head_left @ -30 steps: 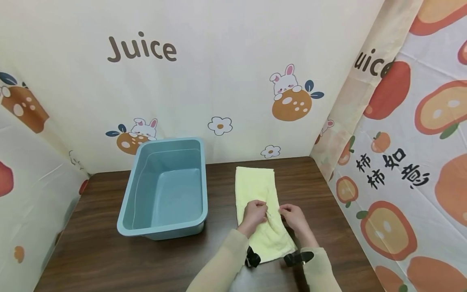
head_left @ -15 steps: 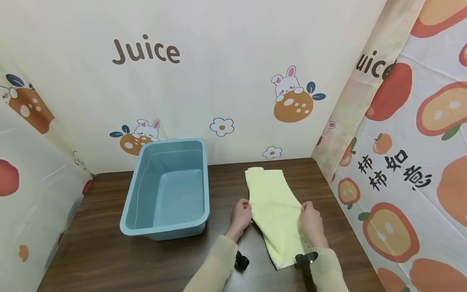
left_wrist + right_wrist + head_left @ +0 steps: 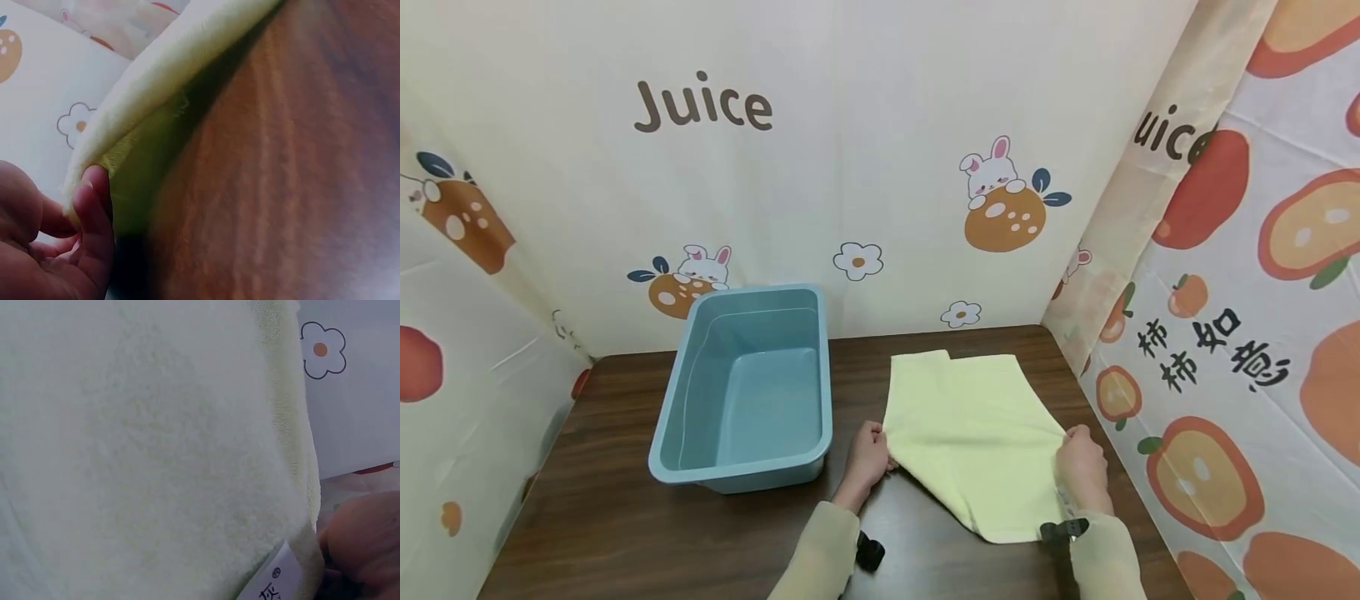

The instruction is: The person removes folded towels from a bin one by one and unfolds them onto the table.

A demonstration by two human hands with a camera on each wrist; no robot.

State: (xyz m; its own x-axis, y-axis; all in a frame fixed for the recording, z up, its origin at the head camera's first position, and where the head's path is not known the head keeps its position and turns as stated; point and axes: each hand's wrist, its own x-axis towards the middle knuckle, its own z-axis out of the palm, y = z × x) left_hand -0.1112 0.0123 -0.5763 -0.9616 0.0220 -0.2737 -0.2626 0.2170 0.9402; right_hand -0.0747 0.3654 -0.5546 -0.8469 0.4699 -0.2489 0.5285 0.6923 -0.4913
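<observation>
Pale yellow towel lies half-spread at the table's lower right, my left hand and right hand each pinching a side edge; I'd say smoothing flat remains.

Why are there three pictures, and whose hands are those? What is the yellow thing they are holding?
Those are a person's two bare hands, not a machine. The person wears three small cameras. The big picture comes from one on the head, looking down at a brown table. The other two come from cameras strapped to the wrists, so they look very close up and a bit blurry.

On the table stands a blue tub with nothing visible inside. Beside it lies a yellow towel. The left hand pinches one edge of the towel, and the right hand grips the opposite edge. In the right wrist picture you can see a small white label sewn on the towel. Behind the table hang cloths printed with bunnies, oranges and the word Juice.
</observation>
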